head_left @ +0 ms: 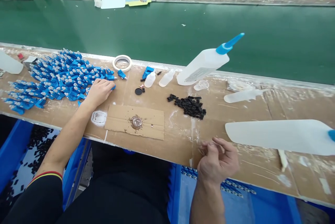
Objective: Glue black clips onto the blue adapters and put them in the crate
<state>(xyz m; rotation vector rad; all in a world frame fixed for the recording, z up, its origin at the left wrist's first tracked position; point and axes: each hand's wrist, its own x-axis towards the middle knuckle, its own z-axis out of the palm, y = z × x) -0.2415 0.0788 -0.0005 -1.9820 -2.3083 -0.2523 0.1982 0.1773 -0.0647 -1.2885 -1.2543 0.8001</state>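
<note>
My left hand (101, 92) is closed at the right edge of a heap of blue plastic parts with pale tips (62, 75). A bit of a small blue part (113, 87) pokes out under its fingertips; the rest is hidden. My right hand (219, 161) hovers over the front edge of the bench, palm turned up, fingers loosely curled and apart. Nothing shows in it. Between the hands lies a cardboard piece (153, 126) with a wet, glossy puddle (136, 122). Beyond my right hand is a pile of small black pieces (192, 107).
A large white bottle with a blue nozzle (201, 65) leans behind the black pile; another bottle (274, 136) lies at right. Small bottles (166, 78), a tape roll (122, 63) and a black cap (138, 91) sit mid-bench. A green belt (162, 30) runs behind. Blue bins (174, 194) stand below.
</note>
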